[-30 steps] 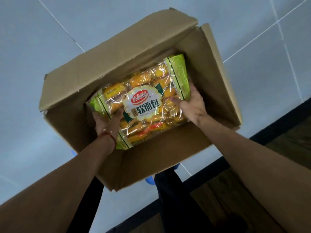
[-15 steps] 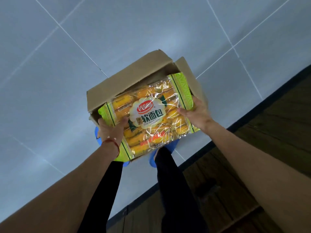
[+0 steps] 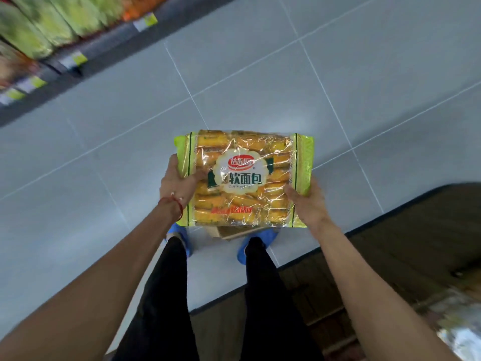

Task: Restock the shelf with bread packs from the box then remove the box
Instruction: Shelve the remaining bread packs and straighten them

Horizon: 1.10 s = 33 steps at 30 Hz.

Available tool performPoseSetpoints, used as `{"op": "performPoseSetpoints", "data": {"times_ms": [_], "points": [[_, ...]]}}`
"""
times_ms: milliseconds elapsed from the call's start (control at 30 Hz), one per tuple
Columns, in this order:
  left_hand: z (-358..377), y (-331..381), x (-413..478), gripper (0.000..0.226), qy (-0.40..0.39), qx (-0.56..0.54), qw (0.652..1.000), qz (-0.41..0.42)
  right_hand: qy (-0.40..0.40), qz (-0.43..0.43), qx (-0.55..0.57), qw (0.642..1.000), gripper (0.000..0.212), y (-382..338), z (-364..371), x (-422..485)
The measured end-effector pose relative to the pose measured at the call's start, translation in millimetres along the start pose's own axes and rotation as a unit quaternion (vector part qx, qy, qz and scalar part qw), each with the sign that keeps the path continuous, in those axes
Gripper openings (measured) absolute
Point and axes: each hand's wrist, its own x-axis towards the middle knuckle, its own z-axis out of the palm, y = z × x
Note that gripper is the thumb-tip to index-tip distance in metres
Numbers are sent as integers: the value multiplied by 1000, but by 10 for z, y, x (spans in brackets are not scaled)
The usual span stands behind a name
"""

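Mid-restock, one pack in transit: a person holds a bread pack (image 3: 244, 178) out front at about waist level, over the grey tile floor (image 3: 364, 74), w/ both hands clamped on its short ends. The left hand (image 3: 177, 183) wraps the pack's left green edge, thumb on top; the right hand (image 3: 304, 201) pinches the lower right corner the same way. The pack is clear of the box (image 3: 229, 232), of which only a sliver of brown cardboard shows below the pack, on the floor between the blue shoe covers (image 3: 260, 239).

Progress, judged from this view: this pack is out of the box but not yet shelved; the box is not removed. How many packs remain inside can't be told, as the box is almost wholly hidden.

A stocked shelf (image 3: 65, 43) runs along the top left corner of the view, blurred, well apart from the pack. A second dark wooden fixture (image 3: 416, 243) sits at lower right.

The pack itself: clear, crinkly film w/ lime-green end strips, rows of yellow-wrapped rolls inside, a white scalloped label w/ red logo at centre. It looks full, flat and unsquashed.
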Motion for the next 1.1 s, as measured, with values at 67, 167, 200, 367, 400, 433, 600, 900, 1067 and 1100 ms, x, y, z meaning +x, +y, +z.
{"op": "performPoseSetpoints", "data": {"times_ms": [67, 167, 200, 367, 400, 433, 600, 900, 1067, 1100], "points": [[-360, 101, -84, 57, -4, -4, 1000, 26, -1, -18, 17, 1000, 51, -244, 144, -260], [-936, 166, -181, 61, -1, -29, 998, 49, 10, -56, 29, 998, 53, -614, 479, -670], [-1137, 185, -206, 59, 1, -38, 997, 60, 16, -68, 28, 997, 54, -715, 610, -808], [-2219, 293, -317, 61, 7, -51, 993, 109, 41, -124, 13, 991, 46, -1169, 1382, -1479], [-2437, 326, -328, 64, 4, -49, 991, 123, 50, -127, 17, 990, 46, -1248, 1540, -1605], [-2649, 362, -347, 63, 4, -46, 990, 136, 61, -129, 24, 989, 46, -1336, 1691, -1723], [-3626, 585, -445, 63, 11, -65, 980, 185, 59, -156, 43, 985, 39, -1853, 2328, -2155], [-4575, 1376, -247, 91, 47, -96, 965, 238, 63, -243, 116, 961, 38, -2997, 2825, -2305], [-4731, 2058, -82, 89, 74, -105, 949, 288, 82, -286, 131, 946, 41, -3685, 2794, -2046], [-4744, 2225, -47, 88, 79, -102, 945, 302, 85, -292, 132, 944, 42, -3832, 2768, -1978]]}}
